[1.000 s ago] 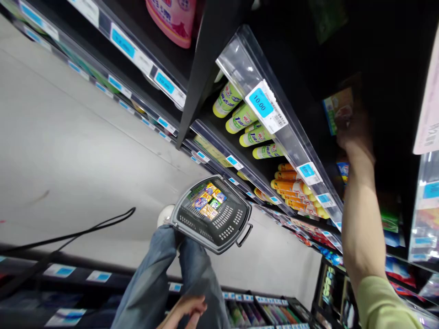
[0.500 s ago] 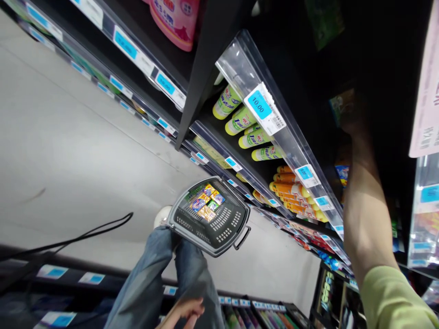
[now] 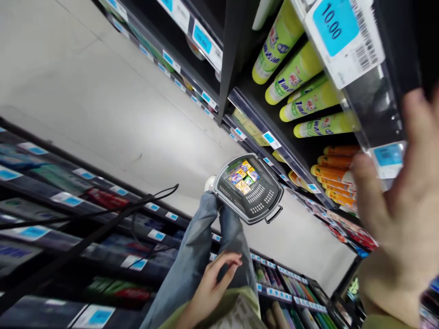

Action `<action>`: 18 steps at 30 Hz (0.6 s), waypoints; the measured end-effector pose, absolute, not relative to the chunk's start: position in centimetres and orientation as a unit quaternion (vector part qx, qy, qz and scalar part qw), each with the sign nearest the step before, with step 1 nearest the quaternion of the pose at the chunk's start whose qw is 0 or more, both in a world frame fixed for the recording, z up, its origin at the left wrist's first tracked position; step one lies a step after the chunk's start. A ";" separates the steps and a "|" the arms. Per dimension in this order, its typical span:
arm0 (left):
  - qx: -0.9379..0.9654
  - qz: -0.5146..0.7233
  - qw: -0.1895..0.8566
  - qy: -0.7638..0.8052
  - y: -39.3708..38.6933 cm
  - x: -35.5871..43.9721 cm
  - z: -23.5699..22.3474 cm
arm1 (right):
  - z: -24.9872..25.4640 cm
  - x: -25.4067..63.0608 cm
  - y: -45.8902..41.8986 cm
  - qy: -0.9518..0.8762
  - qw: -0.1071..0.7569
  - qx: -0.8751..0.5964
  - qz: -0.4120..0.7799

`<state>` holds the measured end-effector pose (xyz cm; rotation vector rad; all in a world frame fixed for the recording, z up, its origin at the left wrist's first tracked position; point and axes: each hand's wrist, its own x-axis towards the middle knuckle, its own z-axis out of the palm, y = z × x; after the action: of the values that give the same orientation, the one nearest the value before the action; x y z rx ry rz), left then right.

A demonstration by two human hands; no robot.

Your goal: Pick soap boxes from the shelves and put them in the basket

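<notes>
My right hand (image 3: 401, 196) is at the edge of the shelf on the right, somewhat blurred. Its thumb and fingers are spread on either side of a price label (image 3: 387, 157), with no product visible between them; whether it touches the shelf lip I cannot tell. Nearest to it are orange tubes (image 3: 331, 173) and yellow-green bottles (image 3: 317, 98) lying on the shelf below. My left hand (image 3: 214, 281) hangs low before my legs, loosely curved, with a gap between thumb and fingers and nothing in it. Beyond my knees, a dark shopping basket (image 3: 262, 196) holds several colourful packets (image 3: 244, 177).
Black shelving (image 3: 236, 50) with price labels runs along the right side of the aisle. Another row of shelves (image 3: 82, 224) with packaged goods stands at left and below. A black strap (image 3: 85, 242) crosses the lower left. Grey floor (image 3: 113, 105) shows between the rows.
My right hand has come out of the dark upper shelf, moving down to the shelf edge. The view has shifted, so the yellow-green bottles look closer. My left hand shows more fully.
</notes>
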<state>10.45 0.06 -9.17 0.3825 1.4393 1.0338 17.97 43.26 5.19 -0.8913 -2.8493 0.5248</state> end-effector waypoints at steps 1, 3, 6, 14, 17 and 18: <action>0.164 0.448 0.618 0.624 0.1 10.6 -9.3 | 2.7 17.7 41.1 -0.937 0.061 -0.289 0.188; 0.158 0.446 0.621 0.624 0.2 10.8 -9.6 | -2.3 17.2 37.1 -0.933 0.058 -0.278 0.223; 0.149 0.441 0.624 0.628 0.4 11.3 -10.0 | -8.4 17.1 32.6 -0.922 0.062 -0.262 0.276; 0.104 0.423 0.640 0.633 1.7 12.9 -11.1 | -28.0 21.4 26.7 -0.750 -0.206 -0.526 0.343; 0.075 0.415 0.643 0.640 1.6 13.9 -12.5 | -36.3 23.2 24.3 -0.706 -0.252 -0.571 0.334; 0.062 0.416 0.641 0.643 1.3 14.4 -13.1 | -38.4 23.6 23.6 -0.702 -0.255 -0.575 0.332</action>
<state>14.38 1.33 -13.07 0.1420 1.4654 0.9484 23.63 23.63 -38.43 -2.1767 -2.6574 1.2572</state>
